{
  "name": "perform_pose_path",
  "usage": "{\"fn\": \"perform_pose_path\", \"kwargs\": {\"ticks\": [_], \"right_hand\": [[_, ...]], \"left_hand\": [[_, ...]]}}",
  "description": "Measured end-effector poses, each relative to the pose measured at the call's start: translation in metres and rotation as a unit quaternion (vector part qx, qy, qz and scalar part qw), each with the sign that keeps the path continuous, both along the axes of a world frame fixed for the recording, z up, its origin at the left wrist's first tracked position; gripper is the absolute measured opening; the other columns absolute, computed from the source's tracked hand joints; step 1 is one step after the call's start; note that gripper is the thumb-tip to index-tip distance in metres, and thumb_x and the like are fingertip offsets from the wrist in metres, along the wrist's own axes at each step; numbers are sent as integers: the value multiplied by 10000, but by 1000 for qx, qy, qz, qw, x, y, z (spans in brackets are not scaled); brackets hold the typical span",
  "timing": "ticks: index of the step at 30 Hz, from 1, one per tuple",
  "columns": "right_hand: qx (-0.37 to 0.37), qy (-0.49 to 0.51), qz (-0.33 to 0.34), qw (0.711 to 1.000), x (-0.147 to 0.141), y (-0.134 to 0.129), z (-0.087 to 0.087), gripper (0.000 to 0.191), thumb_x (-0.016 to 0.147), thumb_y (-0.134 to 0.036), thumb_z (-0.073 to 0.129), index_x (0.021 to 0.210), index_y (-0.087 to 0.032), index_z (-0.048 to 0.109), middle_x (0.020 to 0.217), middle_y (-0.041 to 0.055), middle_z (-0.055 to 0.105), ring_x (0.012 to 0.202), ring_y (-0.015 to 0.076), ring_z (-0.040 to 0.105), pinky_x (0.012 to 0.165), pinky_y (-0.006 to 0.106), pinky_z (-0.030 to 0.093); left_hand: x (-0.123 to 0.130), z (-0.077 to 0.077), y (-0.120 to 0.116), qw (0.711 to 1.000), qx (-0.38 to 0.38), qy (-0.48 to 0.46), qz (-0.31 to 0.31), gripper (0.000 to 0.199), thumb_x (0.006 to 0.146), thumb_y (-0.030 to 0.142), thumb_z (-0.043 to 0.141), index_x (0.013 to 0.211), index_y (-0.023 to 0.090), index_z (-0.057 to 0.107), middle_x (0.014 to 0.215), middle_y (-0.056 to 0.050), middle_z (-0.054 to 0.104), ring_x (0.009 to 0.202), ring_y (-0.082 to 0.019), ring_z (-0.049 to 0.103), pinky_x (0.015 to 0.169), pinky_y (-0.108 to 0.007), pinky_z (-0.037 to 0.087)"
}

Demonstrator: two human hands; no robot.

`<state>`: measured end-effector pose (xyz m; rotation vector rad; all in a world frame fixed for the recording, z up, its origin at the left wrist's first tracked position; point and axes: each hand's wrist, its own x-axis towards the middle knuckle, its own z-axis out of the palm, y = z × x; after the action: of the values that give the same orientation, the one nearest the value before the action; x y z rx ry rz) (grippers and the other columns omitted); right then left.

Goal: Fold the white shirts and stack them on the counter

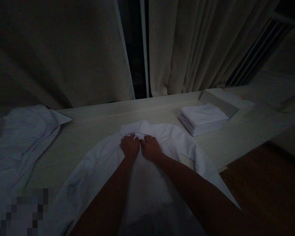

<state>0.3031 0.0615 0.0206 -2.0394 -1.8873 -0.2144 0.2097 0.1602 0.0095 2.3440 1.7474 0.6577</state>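
Note:
A white shirt [169, 144] lies spread flat on the pale table [93, 124], collar away from me. My left hand [129, 146] and my right hand [149, 147] sit side by side just below the collar, fingers curled and pinching the fabric at the shirt's front opening. Both forearms reach in over the lower part of the shirt.
A stack of folded white cloths [203, 119] sits to the right of the shirt, with a grey box [218, 100] behind it. A crumpled white garment [22, 137] lies at the table's left end. Beige curtains [186, 46] hang behind. Dark floor [267, 186] lies at right.

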Motion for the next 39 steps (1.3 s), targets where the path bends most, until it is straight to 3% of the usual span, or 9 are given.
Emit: {"fn": "perform_pose_path", "kwargs": {"ticks": [8,11,16,22,32,36,39], "right_hand": [[4,-3,4,1000,0,0,3,333,927,-238,422,1231,-190,549,1114,120,563,1075,250,457,921,400,357],[2,3,8,1000,-1,0,3,313,931,-248,424,1207,-195,562,1114,116,569,1083,248,461,924,398,357],[-5,6,-10,1000,-2,2,2,258,943,-252,399,1085,-171,599,1092,121,589,1085,246,469,958,412,332],[6,10,-35,999,-2,2,0,286,944,-281,400,1137,-163,575,1174,136,579,1136,253,450,1022,456,273],[4,7,-36,999,-2,1,1,279,935,-286,412,1125,-168,578,1186,138,579,1124,256,459,989,446,309],[1,9,-36,999,-2,2,2,272,936,-285,411,1115,-171,581,1189,135,577,1124,250,458,988,444,308],[-4,11,-34,999,-2,1,3,291,938,-293,409,1148,-172,570,1207,138,568,1142,251,447,988,445,305]], "left_hand": [[3,6,0,1000,-12,-5,-1,504,868,563,375,1001,225,726,1017,-113,691,988,-288,590,848,-410,413],[4,5,2,1000,-16,-6,13,461,862,522,404,969,219,734,986,-113,702,961,-286,599,820,-402,417],[7,3,3,998,-13,-14,61,418,872,410,400,995,173,723,1009,-147,697,972,-299,602,820,-418,413],[8,1,4,997,-8,-22,76,372,846,354,440,1042,188,708,1042,-138,692,994,-301,594,834,-425,409],[11,0,8,995,-14,-30,99,396,883,402,405,960,168,716,997,-163,697,977,-309,602,815,-444,418],[12,0,11,995,-13,-35,94,393,884,396,412,1053,154,672,1005,-154,701,979,-314,608,819,-450,430],[1,1,10,998,-10,-36,50,404,906,369,379,1123,140,632,1015,-136,705,932,-264,630,804,-393,455]]}}
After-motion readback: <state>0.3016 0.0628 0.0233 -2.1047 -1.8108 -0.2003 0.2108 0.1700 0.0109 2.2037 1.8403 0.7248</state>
